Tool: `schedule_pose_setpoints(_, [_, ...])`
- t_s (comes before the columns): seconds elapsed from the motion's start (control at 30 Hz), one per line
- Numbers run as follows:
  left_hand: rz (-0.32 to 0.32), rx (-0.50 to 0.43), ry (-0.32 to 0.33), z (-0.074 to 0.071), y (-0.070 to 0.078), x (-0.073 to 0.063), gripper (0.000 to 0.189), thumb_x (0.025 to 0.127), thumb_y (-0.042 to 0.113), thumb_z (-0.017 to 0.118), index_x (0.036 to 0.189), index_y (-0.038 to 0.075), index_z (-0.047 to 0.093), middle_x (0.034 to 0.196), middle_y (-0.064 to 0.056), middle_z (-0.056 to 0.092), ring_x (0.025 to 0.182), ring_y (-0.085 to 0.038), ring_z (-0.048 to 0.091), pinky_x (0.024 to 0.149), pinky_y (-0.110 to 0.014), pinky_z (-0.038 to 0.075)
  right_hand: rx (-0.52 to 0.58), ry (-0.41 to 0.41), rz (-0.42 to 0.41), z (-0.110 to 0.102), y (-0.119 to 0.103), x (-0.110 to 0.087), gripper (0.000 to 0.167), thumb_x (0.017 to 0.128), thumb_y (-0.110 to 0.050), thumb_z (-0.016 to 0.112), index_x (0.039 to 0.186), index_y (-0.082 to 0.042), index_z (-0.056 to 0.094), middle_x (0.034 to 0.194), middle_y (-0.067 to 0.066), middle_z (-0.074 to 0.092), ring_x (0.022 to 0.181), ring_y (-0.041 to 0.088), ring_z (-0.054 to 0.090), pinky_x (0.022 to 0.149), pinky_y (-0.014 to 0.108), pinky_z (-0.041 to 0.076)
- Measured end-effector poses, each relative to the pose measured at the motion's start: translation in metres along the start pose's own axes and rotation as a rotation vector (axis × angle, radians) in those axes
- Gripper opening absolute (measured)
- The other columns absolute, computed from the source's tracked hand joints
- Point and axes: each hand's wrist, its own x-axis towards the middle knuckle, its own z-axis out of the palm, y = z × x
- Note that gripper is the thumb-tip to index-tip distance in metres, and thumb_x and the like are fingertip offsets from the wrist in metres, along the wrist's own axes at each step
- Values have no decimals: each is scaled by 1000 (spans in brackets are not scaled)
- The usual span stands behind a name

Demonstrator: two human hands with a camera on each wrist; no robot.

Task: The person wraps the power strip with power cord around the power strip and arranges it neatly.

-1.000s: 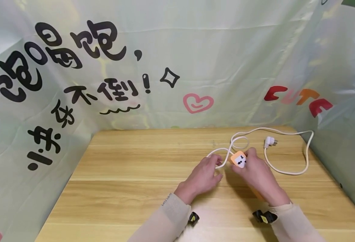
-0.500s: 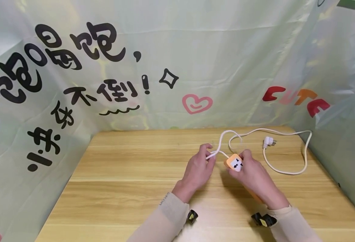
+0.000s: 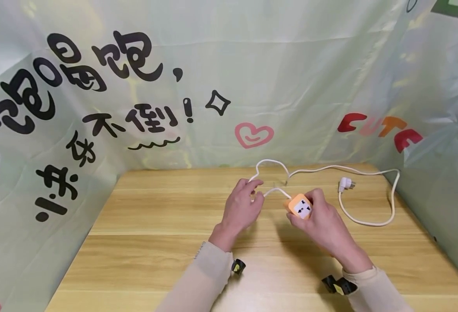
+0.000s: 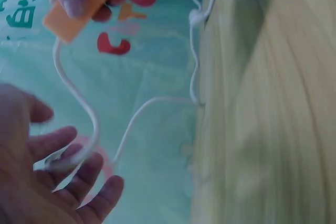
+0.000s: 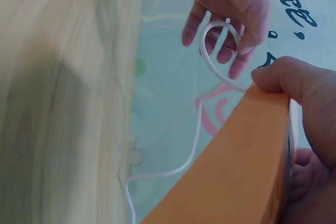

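An orange power strip (image 3: 300, 204) is held raised above the bench (image 3: 166, 238), right of the middle, by the right hand (image 3: 326, 225), with thumb and fingers closed about its sides; its socket face is turned up toward the head camera. The left hand (image 3: 238, 210) is placed just left of the strip, apart from it, its fingers spread and loosely bent; the white cord (image 3: 371, 224) is laid across them, unclenched. From the strip's far end the cord is led to those fingers, then arched beyond them and brought down near the bench's back edge, along which it is run to the right. By the right edge it is curved round to the white plug (image 3: 345, 184), which is lain well apart from the right hand, prongs pointed right. The back and right edges are bordered by a printed cloth (image 3: 291, 78). Left of the left hand, a broad stretch of bare wood is seen out to the left edge; a narrower strip of wood is left between plug and right hand.
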Motion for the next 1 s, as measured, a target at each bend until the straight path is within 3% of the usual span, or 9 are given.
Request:
schedule_pose_setpoints(0.2, [-31,143,-156,-19,-15,-4,58,98,52,62,148,22,59,149,-6,49,137,-27,44,103,-46,50,41,76,-54,0,-9,6,64,82,-23,92,121,-2,46,100,16,70,74,20,63,60,30,48])
schedule_pose_setpoints(0.33, [27,223,-140,-25,-25,-8,38,101,40,71,134,20,70,164,-14,37,152,-37,29,119,-54,39,93,58,-41,0,-17,11,66,82,-25,93,122,-4,46,105,16,70,79,22,64,63,31,50])
schedule_pose_setpoints(0.43, [91,238,-41,-28,-33,-7,17,103,28,71,114,16,77,160,-15,46,154,-40,33,122,-54,36,147,-26,4,1,-23,13,68,83,-30,93,124,-5,44,108,16,69,82,22,64,66,32,52])
schedule_pose_setpoints(0.5, [131,235,27,-32,-39,-6,14,103,24,71,105,12,78,153,-13,56,153,-39,37,124,-52,34,187,-94,36,2,-27,15,72,83,-34,93,128,-6,44,111,15,67,85,23,64,68,33,53])
schedule_pose_setpoints(0.63, [183,198,166,-45,-50,-5,12,102,19,70,101,7,73,128,-12,73,146,-37,50,126,-52,31,259,-220,52,3,-30,18,85,81,-39,93,144,-9,43,121,14,65,91,22,64,73,35,54])
schedule_pose_setpoints(0.77, [185,144,321,-61,-57,-4,13,104,18,67,103,6,70,97,-10,75,116,-32,71,121,-55,38,320,-354,10,7,-29,20,106,81,-34,93,163,-16,29,131,16,64,98,21,65,77,34,55])
schedule_pose_setpoints(0.83, [179,125,394,-69,-58,-3,14,105,19,67,105,6,69,92,-9,73,98,-29,73,109,-51,51,322,-405,-4,10,-27,21,110,82,-33,93,166,-16,23,130,16,65,98,21,66,78,33,55])
schedule_pose_setpoints(0.9, [173,107,471,-77,-58,-2,14,105,20,66,107,6,69,87,-9,70,82,-26,69,90,-46,58,317,-440,3,14,-27,22,103,83,-34,92,163,-14,30,124,13,67,95,20,65,76,33,56])
schedule_pose_setpoints(1.0, [168,87,578,-87,-57,-1,14,104,19,67,108,5,68,80,-9,64,70,-23,61,61,-41,50,303,-470,32,20,-25,24,71,87,-35,88,143,-8,53,104,9,70,81,20,66,66,34,57])
